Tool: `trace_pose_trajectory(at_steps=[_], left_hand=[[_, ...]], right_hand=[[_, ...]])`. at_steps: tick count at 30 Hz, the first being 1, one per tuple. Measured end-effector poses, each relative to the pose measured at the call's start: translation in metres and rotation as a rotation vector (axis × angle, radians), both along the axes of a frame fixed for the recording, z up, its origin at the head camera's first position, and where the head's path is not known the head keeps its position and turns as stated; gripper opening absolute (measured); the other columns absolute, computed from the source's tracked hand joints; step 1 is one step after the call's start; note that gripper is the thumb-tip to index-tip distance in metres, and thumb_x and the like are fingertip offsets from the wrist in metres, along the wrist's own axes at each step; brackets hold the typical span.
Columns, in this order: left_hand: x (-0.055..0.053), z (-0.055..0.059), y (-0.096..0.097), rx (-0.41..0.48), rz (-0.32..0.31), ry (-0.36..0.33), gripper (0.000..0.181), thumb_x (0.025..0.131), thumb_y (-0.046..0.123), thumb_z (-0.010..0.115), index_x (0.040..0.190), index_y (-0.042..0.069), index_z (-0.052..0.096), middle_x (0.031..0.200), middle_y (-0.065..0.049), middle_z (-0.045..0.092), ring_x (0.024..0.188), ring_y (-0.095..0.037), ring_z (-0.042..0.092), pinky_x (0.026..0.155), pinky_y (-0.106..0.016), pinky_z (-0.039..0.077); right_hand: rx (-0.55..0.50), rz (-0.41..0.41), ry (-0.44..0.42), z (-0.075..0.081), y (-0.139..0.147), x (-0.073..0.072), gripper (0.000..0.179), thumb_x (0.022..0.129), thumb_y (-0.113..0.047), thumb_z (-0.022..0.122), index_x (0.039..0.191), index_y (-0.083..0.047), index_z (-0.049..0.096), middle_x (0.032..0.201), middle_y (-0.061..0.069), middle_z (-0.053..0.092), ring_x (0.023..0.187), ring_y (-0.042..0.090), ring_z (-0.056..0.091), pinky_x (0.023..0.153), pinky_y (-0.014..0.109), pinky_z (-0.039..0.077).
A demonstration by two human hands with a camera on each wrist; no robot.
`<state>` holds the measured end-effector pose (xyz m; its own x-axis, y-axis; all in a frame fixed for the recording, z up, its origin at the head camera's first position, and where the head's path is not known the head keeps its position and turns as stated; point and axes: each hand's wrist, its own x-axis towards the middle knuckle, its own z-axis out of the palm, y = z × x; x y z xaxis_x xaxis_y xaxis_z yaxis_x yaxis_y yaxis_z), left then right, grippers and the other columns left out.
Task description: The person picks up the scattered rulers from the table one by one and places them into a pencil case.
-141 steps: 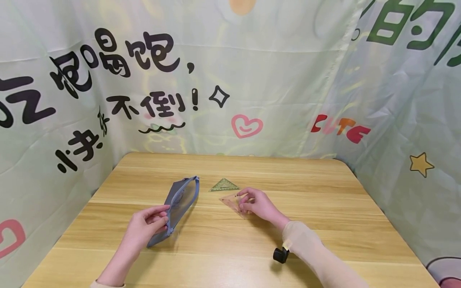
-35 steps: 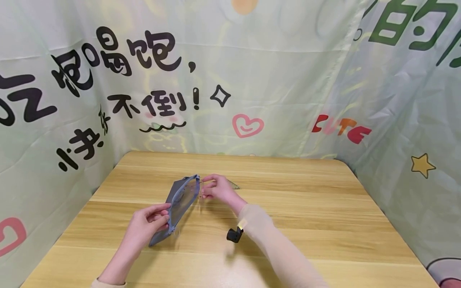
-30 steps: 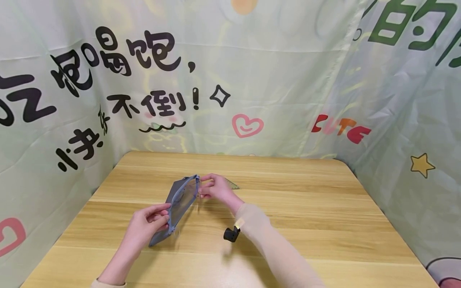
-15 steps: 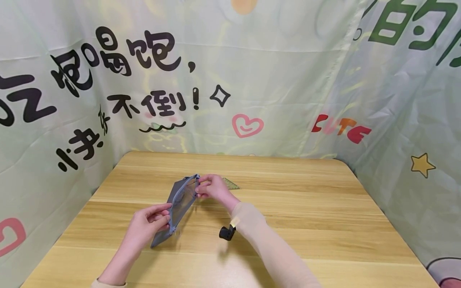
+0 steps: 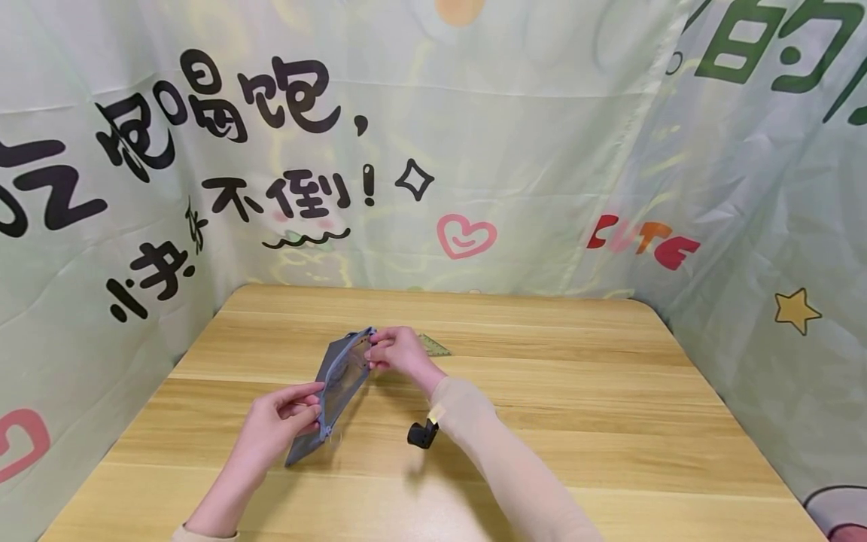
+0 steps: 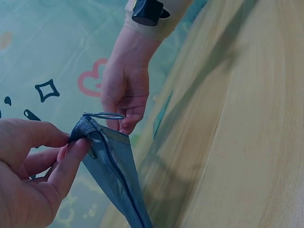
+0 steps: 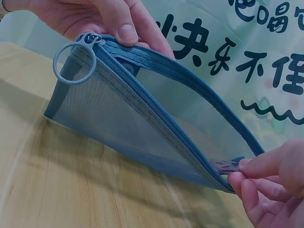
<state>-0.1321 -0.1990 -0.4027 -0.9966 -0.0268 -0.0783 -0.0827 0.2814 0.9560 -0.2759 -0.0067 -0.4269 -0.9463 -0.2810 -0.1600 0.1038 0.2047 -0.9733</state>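
Observation:
A blue mesh zip pouch (image 7: 118,111) stands tilted on the table with its zipper undone and its mouth gaping. My left hand (image 5: 274,425) pinches its near top corner, close to the zipper's pull ring (image 7: 71,82). At the far end of the mouth is my right hand (image 5: 401,352), thumb and fingers pinching a clear pinkish set square (image 7: 225,166). Part of that set square is inside the pouch opening, and the fingers cover some of it. Just behind the right hand, a green set square (image 5: 436,347) lies flat on the table, partly hidden by that hand.
The wooden table (image 5: 576,421) has rounded back corners. Printed cloth (image 5: 528,150) hangs behind it and along both sides. A small black camera (image 5: 423,434) is strapped below the right wrist, low over the tabletop.
Since the oldest frame, my right hand has lifted the pinkish set square off the table and carried it left to the pouch. Lately it has edged further into the mouth; the left hand barely moves.

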Motion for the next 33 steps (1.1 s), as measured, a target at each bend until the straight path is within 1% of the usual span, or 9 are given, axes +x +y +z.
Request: trace_pose_trajectory(at_steps=[6, 12, 14, 19, 22, 24, 26, 29, 33], left_hand=[[0.000, -0.001, 0.000, -0.001, 0.002, -0.002, 0.040, 0.092, -0.002, 0.063, 0.131, -0.006, 0.059, 0.103, -0.011, 0.065, 0.081, -0.001, 0.063, 0.074, -0.021, 0.062], [0.000, -0.001, 0.001, -0.002, 0.008, -0.007, 0.040, 0.092, -0.002, 0.063, 0.131, -0.006, 0.059, 0.101, -0.010, 0.065, 0.081, -0.001, 0.063, 0.074, -0.021, 0.062], [0.000, 0.000, 0.001, -0.003, 0.010, -0.008, 0.040, 0.092, -0.002, 0.062, 0.131, -0.006, 0.059, 0.101, -0.009, 0.065, 0.080, -0.001, 0.063, 0.074, -0.021, 0.062], [0.000, 0.000, 0.000, 0.000, 0.008, -0.007, 0.040, 0.093, -0.002, 0.062, 0.132, -0.007, 0.058, 0.101, -0.008, 0.064, 0.081, -0.002, 0.063, 0.075, -0.021, 0.062], [0.001, 0.001, 0.000, -0.001, 0.003, -0.008, 0.040, 0.093, -0.001, 0.062, 0.132, -0.006, 0.058, 0.102, -0.009, 0.064, 0.081, -0.002, 0.063, 0.076, -0.021, 0.062], [0.001, 0.001, 0.000, -0.001, 0.003, -0.008, 0.040, 0.093, -0.001, 0.062, 0.132, -0.006, 0.058, 0.103, -0.009, 0.064, 0.082, -0.002, 0.064, 0.076, -0.021, 0.062], [0.001, 0.001, 0.000, -0.002, 0.005, -0.008, 0.040, 0.093, -0.001, 0.062, 0.132, -0.006, 0.058, 0.103, -0.009, 0.064, 0.082, -0.002, 0.064, 0.076, -0.021, 0.062], [0.000, 0.000, 0.000, -0.002, 0.011, -0.009, 0.040, 0.093, -0.001, 0.062, 0.132, -0.006, 0.058, 0.103, -0.009, 0.064, 0.082, -0.002, 0.064, 0.076, -0.021, 0.062], [0.000, -0.001, 0.000, -0.007, 0.020, -0.014, 0.040, 0.093, -0.001, 0.062, 0.132, -0.005, 0.059, 0.103, -0.009, 0.065, 0.082, -0.001, 0.063, 0.075, -0.020, 0.062]], right_hand=[[-0.003, 0.016, 0.010, 0.004, -0.002, 0.000, 0.034, 0.084, 0.006, 0.070, 0.117, 0.008, 0.065, 0.095, 0.022, 0.074, 0.059, 0.010, 0.064, 0.067, 0.033, 0.064], [0.004, 0.021, 0.012, 0.004, -0.004, -0.001, 0.033, 0.084, 0.005, 0.072, 0.116, 0.007, 0.065, 0.093, 0.023, 0.074, 0.058, 0.010, 0.064, 0.064, 0.030, 0.063], [0.016, 0.016, 0.019, 0.005, -0.004, 0.000, 0.032, 0.084, 0.002, 0.073, 0.114, 0.006, 0.066, 0.094, 0.022, 0.074, 0.060, 0.010, 0.065, 0.066, 0.031, 0.064], [0.081, -0.003, 0.075, 0.004, 0.000, 0.002, 0.031, 0.082, -0.008, 0.079, 0.111, 0.001, 0.070, 0.098, 0.016, 0.074, 0.069, 0.011, 0.064, 0.077, 0.040, 0.063], [0.092, -0.015, 0.111, 0.002, 0.003, 0.003, 0.032, 0.081, -0.010, 0.079, 0.109, 0.001, 0.070, 0.093, 0.011, 0.072, 0.072, 0.011, 0.061, 0.073, 0.033, 0.060], [0.083, -0.019, 0.122, 0.001, 0.005, 0.002, 0.032, 0.081, -0.009, 0.079, 0.109, 0.002, 0.069, 0.089, 0.007, 0.069, 0.073, 0.010, 0.060, 0.070, 0.025, 0.057], [0.071, -0.023, 0.124, 0.000, 0.007, 0.002, 0.032, 0.081, -0.008, 0.079, 0.110, 0.002, 0.069, 0.085, 0.003, 0.067, 0.073, 0.009, 0.058, 0.067, 0.020, 0.053], [0.063, -0.029, 0.117, -0.002, 0.009, 0.001, 0.033, 0.080, -0.007, 0.080, 0.110, 0.002, 0.069, 0.084, 0.001, 0.065, 0.074, 0.009, 0.058, 0.066, 0.018, 0.051], [0.075, -0.041, 0.116, -0.003, 0.011, 0.000, 0.032, 0.080, -0.008, 0.080, 0.109, 0.000, 0.069, 0.088, 0.003, 0.066, 0.076, 0.011, 0.058, 0.066, 0.019, 0.050]])
